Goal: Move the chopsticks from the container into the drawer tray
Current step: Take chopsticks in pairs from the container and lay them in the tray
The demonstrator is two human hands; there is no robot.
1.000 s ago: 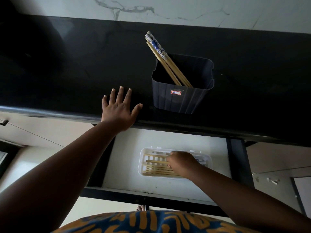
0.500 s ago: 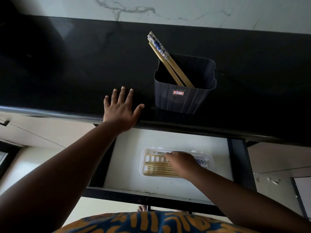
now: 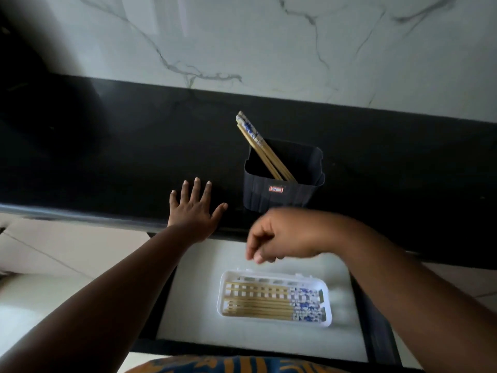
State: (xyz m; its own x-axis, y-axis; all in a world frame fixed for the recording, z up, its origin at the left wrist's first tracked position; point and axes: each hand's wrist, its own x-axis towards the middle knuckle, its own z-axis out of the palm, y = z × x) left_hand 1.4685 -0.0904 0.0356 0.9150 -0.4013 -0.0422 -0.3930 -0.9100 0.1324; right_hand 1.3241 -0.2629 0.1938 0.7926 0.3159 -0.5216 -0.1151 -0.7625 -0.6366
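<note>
Head view looks down on a black bench [image 3: 107, 157] with a white marble-veined wall [image 3: 269, 44] behind it. The left hand [image 3: 195, 211] lies flat on the front edge of the bench, palm down, fingers spread wide and thumb out to the right, holding nothing. The right hand [image 3: 279, 235] hangs in the air above the open drawer [image 3: 242, 335], between the bench edge and the tray, blurred; its fingers curl loosely downward and together with nothing visible between them. A dark ribbed container [image 3: 282, 196] with a small red and white label stands on the bench just right of the left hand, near the front edge and close behind the right hand. A few chopsticks in the container [image 3: 258, 146] lean up and to the left, their blue-and-white patterned tops sticking out above the rim; the exact number is hard to count. Below the bench the drawer is pulled out, with a pale floor and dark frame. A white slotted tray [image 3: 326, 323] sits flat in the drawer, toward its right half. Chopsticks in the tray [image 3: 258, 305] lie side by side along its length, bamboo ends to the left, patterned blue-and-white ends to the right. The right hand is apart from the tray and above it. An orange and blue patterned garment [image 3: 228, 366] shows at the bottom edge.
</note>
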